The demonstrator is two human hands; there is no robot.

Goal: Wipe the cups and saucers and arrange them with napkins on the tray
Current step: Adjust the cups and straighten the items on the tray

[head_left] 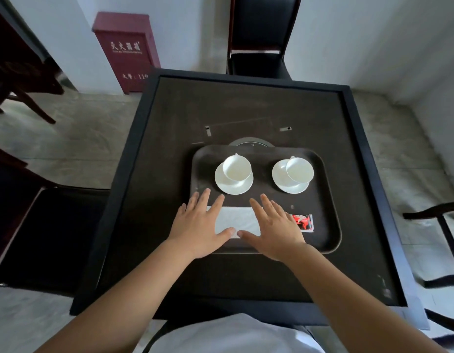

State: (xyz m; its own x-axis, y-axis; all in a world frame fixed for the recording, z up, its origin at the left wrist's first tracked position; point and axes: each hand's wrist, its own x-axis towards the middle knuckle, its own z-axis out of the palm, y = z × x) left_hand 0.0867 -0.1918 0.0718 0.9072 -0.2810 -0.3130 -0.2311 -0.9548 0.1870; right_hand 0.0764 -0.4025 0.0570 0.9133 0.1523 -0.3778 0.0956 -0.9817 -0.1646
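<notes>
A dark tray (325, 189) lies on the black square table (246, 108). On its far half stand two white cups, each on a white saucer: the left cup (237, 167) on its saucer (229, 186), the right cup (299, 170) on its saucer (280, 178). A white folded napkin (237, 220) lies flat on the tray's near half. My left hand (200, 225) and my right hand (274, 228) rest flat on the napkin's two ends, fingers spread, thumbs nearly touching. A red and white packet (303, 221) peeks out beside my right hand.
A black chair (259, 47) stands at the table's far side, another dark chair seat (42, 238) at the left, and a chair frame (440, 225) at the right. A red fire-extinguisher box (126, 49) stands against the wall. A round dark disc (251, 143) shows behind the tray.
</notes>
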